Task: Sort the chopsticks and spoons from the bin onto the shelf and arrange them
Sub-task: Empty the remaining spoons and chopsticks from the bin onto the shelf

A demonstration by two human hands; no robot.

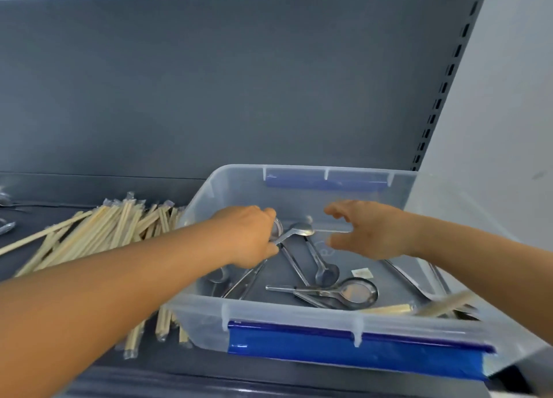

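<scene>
Your left hand [251, 236] is down inside the clear bin [299, 313], fingers curled round the handle of a metal spoon [294, 230], so that grip is holding it; the fingertips are hidden behind the hand. Your right hand [368, 230] hovers over the bin at 3 o'clock of the left, fingers spread in a wide grip, holding nothing; motion blur softens its edges. More spoons [326, 281] lie crossed on the bin floor toward 6 o'clock, and their count is hard to make out. Wrapped chopsticks [443, 305] at the bin's 4 o'clock corner are blurred. A heap of chopsticks [98, 233] lies on the shelf [89, 358] at 9 o'clock, partly hidden under your left forearm. Something shiny at the far left edge is cut off.
</scene>
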